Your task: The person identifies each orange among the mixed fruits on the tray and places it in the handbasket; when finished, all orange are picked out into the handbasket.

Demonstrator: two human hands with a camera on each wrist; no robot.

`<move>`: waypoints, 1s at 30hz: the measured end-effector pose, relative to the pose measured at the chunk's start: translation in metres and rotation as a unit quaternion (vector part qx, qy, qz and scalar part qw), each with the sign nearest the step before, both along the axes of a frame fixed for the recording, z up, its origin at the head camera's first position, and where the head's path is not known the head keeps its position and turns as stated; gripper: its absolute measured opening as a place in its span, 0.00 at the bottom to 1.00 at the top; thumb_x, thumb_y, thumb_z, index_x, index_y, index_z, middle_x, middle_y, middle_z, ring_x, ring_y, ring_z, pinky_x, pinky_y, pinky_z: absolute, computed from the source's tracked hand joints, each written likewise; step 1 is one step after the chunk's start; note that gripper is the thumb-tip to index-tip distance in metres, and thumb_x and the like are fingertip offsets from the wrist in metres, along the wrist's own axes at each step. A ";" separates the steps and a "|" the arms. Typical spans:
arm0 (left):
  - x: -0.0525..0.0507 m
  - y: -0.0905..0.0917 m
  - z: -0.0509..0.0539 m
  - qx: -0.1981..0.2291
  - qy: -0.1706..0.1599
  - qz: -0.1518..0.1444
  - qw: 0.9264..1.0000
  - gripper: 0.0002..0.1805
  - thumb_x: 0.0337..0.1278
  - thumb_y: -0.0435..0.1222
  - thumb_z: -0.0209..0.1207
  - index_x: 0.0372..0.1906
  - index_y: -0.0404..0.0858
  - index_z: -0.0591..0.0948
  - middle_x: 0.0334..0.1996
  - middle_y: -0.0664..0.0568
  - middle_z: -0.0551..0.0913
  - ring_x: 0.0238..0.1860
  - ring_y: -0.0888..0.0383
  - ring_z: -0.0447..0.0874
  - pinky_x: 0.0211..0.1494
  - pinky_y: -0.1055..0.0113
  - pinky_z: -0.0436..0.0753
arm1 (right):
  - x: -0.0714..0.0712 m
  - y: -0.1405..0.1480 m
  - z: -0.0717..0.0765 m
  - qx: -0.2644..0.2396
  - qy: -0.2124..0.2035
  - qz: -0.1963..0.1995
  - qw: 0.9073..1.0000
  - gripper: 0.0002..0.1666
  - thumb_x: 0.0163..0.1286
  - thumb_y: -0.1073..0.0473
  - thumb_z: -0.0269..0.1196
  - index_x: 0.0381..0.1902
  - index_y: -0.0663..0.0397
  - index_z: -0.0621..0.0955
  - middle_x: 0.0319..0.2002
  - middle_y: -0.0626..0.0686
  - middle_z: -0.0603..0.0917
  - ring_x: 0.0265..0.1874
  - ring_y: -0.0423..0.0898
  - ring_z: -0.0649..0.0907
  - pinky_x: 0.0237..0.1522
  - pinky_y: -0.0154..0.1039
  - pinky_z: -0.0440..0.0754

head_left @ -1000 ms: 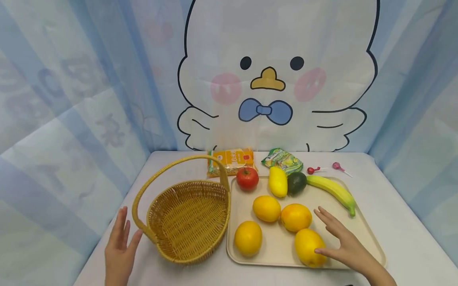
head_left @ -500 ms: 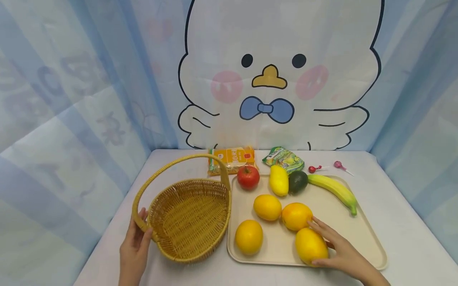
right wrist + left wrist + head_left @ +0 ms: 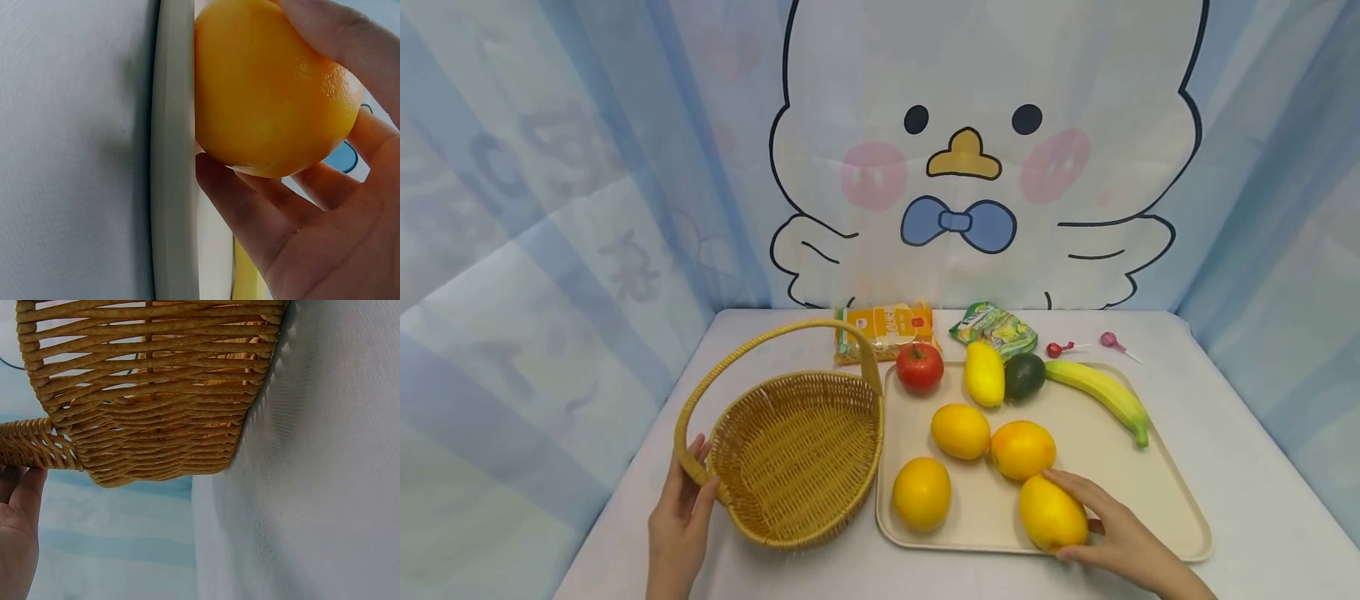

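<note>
Some fingers and the thumb of the left hand, which is half closed, pinch the lower end of the handle of a wicker basket. This basket stands on the table, just beside the left edge of the beige tray. At the tray's far left corner lies a red fruit; at the near left corner, a round yellow-orange fruit. Next come two oval fruits near the middle, then a yellow mango and an avocado at the far edge. At the near edge, a big yellow fruit (its underside is hidden) is gripped by the right hand, with thumb and fingers curved around it. A banana lies across the far right corner.
</note>
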State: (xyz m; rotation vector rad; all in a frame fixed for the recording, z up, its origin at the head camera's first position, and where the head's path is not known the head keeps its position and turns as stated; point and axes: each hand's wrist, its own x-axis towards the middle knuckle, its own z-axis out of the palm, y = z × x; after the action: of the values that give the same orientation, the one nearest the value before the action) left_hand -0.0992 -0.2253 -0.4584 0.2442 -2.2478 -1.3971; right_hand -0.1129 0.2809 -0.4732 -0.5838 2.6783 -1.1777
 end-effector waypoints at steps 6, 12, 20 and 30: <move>-0.002 -0.001 0.001 0.000 -0.023 0.005 1.000 0.36 0.65 0.33 0.54 0.70 0.64 0.56 0.67 0.54 0.70 0.58 0.84 0.66 0.55 0.93 0.70 | -0.002 -0.002 0.001 -0.002 0.014 -0.012 1.000 0.50 0.49 0.43 0.71 0.69 0.45 0.64 0.64 0.63 0.67 0.51 0.12 0.56 0.39 0.47 0.88; -0.002 -0.002 0.000 -0.003 -0.017 0.004 1.000 0.37 0.64 0.32 0.54 0.71 0.63 0.56 0.67 0.53 0.69 0.58 0.85 0.65 0.56 0.93 0.69 | -0.002 -0.003 0.001 0.005 0.006 -0.024 1.000 0.48 0.49 0.42 0.71 0.67 0.44 0.66 0.64 0.61 0.68 0.51 0.15 0.60 0.40 0.46 0.87; 0.001 -0.003 -0.001 -0.006 -0.022 0.004 1.000 0.36 0.64 0.32 0.54 0.71 0.61 0.57 0.68 0.53 0.68 0.59 0.85 0.65 0.56 0.93 0.69 | 0.000 -0.004 0.007 0.036 -0.018 -0.036 0.999 0.48 0.49 0.40 0.71 0.67 0.41 0.65 0.64 0.61 0.68 0.52 0.25 0.66 0.42 0.47 0.87; -0.001 -0.002 0.000 -0.004 0.008 -0.008 1.000 0.36 0.63 0.28 0.54 0.70 0.59 0.59 0.67 0.51 0.69 0.58 0.85 0.66 0.57 0.92 0.70 | 0.001 -0.003 0.029 0.020 0.039 -0.062 0.997 0.47 0.46 0.45 0.74 0.64 0.40 0.67 0.63 0.56 0.70 0.50 0.21 0.66 0.37 0.45 0.88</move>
State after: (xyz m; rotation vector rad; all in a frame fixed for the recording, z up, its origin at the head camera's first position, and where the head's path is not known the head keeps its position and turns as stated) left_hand -0.0998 -0.2271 -0.4579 0.2109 -2.2459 -1.3942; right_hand -0.1121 0.2775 -0.4443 -0.4716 2.8342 -1.1501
